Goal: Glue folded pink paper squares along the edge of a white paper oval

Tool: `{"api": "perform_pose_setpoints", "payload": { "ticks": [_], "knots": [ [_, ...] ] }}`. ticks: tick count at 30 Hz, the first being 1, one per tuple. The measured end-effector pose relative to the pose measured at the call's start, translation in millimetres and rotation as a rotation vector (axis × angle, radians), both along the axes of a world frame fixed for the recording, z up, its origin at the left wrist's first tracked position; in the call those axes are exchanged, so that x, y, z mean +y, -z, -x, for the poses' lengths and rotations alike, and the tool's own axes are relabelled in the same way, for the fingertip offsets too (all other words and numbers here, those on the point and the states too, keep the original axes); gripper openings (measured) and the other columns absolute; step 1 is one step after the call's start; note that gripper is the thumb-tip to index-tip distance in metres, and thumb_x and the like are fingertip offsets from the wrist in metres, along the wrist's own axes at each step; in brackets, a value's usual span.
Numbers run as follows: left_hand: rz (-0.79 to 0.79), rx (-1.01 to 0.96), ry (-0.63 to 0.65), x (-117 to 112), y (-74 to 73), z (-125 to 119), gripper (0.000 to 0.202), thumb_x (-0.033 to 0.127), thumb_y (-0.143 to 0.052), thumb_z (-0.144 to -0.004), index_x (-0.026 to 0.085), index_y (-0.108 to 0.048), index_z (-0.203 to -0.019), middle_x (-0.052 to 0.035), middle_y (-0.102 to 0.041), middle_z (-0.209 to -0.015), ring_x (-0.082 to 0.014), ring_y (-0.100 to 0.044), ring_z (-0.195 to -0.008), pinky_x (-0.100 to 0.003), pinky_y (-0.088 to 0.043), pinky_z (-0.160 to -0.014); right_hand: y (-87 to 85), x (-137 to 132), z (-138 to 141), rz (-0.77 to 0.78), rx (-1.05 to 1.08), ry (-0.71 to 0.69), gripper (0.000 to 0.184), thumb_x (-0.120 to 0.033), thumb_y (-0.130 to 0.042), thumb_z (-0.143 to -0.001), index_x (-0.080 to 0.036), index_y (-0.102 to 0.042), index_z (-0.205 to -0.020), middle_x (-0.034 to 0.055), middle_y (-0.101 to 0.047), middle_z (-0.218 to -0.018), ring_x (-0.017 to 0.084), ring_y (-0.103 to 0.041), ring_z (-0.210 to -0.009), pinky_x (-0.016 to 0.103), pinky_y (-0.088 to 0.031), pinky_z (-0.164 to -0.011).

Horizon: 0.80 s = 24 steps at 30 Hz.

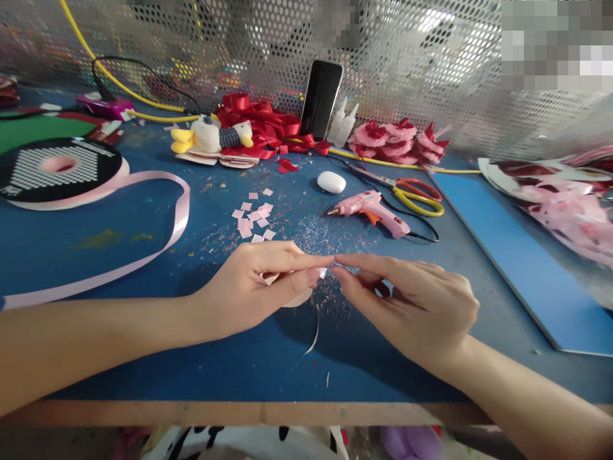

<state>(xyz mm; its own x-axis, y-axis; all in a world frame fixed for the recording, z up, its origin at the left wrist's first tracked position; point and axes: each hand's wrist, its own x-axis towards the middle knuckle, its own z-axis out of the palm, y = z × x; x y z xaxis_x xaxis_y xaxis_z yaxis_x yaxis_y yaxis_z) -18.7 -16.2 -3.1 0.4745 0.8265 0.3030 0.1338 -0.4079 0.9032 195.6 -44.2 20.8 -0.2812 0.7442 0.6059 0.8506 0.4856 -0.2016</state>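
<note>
My left hand [268,275] pinches a small pale pink ribbon piece [322,273] between thumb and forefinger. A pale rounded piece [297,299], mostly hidden, shows behind and under those fingers. From the other side my right hand [416,297] meets it, its thumb and forefinger drawn together at the ribbon piece; whether they grip it is hidden. Just beyond the hands lie several cut pink ribbon squares [245,225]. A pink glue gun [371,211] rests beyond my right hand, beside a white oval object [331,183] and scissors with red and yellow handles [416,195].
At the left, a ribbon spool [62,169] trails pink ribbon [182,207]. Along the mesh screen stand a plush duck [211,135], red ribbon [253,121], a phone [320,99], small white bottles [342,124] and pink-red ribbon flowers [395,140]. A blue board [522,255] lies right.
</note>
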Motion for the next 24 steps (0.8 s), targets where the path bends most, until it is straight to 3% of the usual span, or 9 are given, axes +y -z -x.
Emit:
{"api": "perform_pose_setpoints", "payload": {
  "ticks": [5, 12, 24],
  "knots": [
    [-0.020, 0.027, 0.024, -0.5, -2.3, -0.1, 0.025, 0.022, -0.061, -0.096, 0.025, -0.078, -0.115, -0.0007, -0.070, -0.082, -0.0093, -0.060, -0.070, -0.020, -0.052, -0.067, 1.0, -1.1, 0.6, 0.010, -0.005, 0.034, 0.014, -0.032, -0.063, -0.093, -0.031, -0.077, -0.089, -0.0049, -0.061, -0.050, 0.009, -0.051, -0.041, 0.026, -0.044, -0.048],
    [-0.050, 0.073, 0.046, -0.9, -2.0, 1.1, 0.026, 0.022, -0.061, -0.097, 0.024, -0.076, -0.118, -0.0005, -0.067, -0.082, -0.0087, -0.058, -0.070, -0.020, -0.048, -0.067, -1.8, -1.8, 2.8, 0.155, 0.117, 0.025, 0.012, -0.031, -0.062, -0.091, -0.028, -0.072, -0.084, -0.0056, -0.056, -0.049, 0.008, -0.045, -0.041, 0.026, -0.038, -0.045],
    [-0.034, 0.069, 0.052, 0.0, -1.0, 1.0, 0.027, 0.024, -0.060, -0.097, 0.024, -0.076, -0.120, -0.0021, -0.071, -0.088, -0.0105, -0.062, -0.074, -0.021, -0.050, -0.068, -2.6, 3.8, -2.2, 0.181, 0.140, 0.031, 0.012, -0.031, -0.061, -0.090, -0.027, -0.071, -0.084, -0.0048, -0.057, -0.048, 0.008, -0.042, -0.038, 0.026, -0.036, -0.041]
  ]
}}
